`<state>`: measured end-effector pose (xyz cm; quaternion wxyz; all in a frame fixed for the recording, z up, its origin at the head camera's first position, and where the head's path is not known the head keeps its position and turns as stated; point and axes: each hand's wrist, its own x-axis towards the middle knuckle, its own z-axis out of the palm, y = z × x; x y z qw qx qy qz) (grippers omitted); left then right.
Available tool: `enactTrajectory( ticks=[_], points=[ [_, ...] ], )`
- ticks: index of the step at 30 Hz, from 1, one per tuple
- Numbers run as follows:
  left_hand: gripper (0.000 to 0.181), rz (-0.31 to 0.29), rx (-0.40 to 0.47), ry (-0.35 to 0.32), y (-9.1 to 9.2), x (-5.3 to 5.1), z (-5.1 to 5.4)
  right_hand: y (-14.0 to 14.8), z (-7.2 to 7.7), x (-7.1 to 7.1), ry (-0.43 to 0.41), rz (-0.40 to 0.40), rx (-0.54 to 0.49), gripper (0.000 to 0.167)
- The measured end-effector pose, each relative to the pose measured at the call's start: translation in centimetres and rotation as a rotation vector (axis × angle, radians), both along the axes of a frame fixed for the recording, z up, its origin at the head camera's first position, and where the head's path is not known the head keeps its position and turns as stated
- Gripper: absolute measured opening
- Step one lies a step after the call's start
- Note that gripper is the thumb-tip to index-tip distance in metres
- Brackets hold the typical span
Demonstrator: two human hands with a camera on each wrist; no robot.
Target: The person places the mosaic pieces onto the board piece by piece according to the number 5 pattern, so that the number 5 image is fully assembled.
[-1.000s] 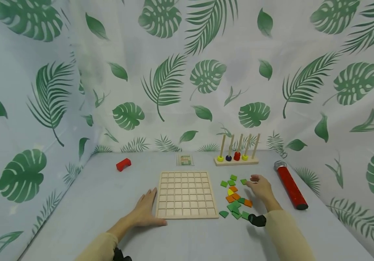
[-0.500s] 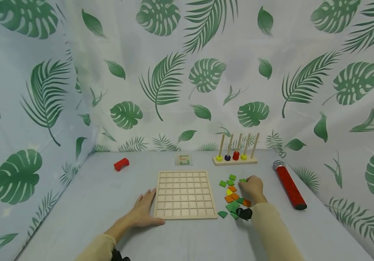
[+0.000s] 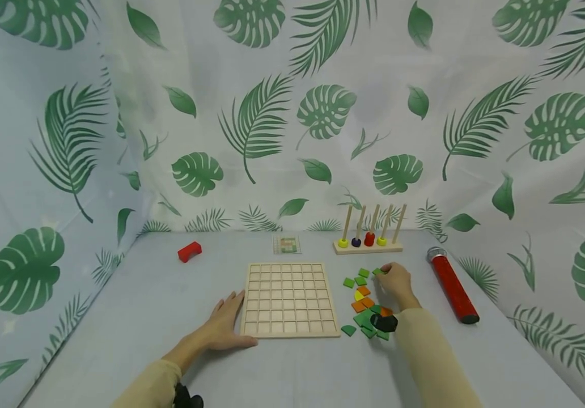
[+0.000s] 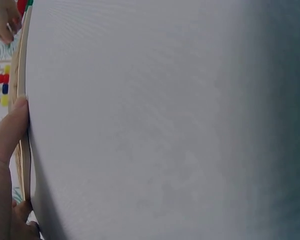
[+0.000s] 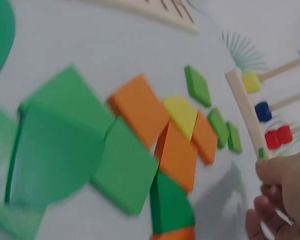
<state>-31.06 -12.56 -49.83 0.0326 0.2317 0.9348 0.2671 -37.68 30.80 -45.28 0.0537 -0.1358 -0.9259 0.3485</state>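
Right hand [image 3: 396, 280], moved inward since earlier, pinches a green tile [image 3: 377, 272] that a shallow grip could drop; left hand [image 3: 223, 327] lies spread.

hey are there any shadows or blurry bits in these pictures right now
Head view: fairly even light, a soft shadow beside the right sleeve; left wrist view: the white tabletop fades into a dark, blurred band at frame right; right wrist view: nearest green tile soft-edged, a shadow near the right hand.
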Motion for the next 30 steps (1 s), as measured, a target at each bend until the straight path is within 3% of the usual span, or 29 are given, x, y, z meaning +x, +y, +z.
enactTrajectory(
  ticks=[8,16,23,30],
  points=[
    [0.113,-0.052,0.002,-0.001,0.3,-0.7,0.8,-3.0,0.4,-2.1,0.123,0.233,-0.002,0.029],
    [0.112,-0.051,0.031,-0.023,0.2,-0.4,1.0,-7.6,-0.9,-3.5,0.227,0.390,0.030,0.024],
    [0.110,-0.074,0.042,-0.040,0.0,0.2,0.2,-10.3,-2.8,-4.3,0.211,0.488,0.127,0.024],
    [0.111,-0.058,0.037,-0.028,-0.4,-0.2,0.3,-12.3,-2.2,-4.6,0.239,0.619,0.164,0.017]
  ],
)
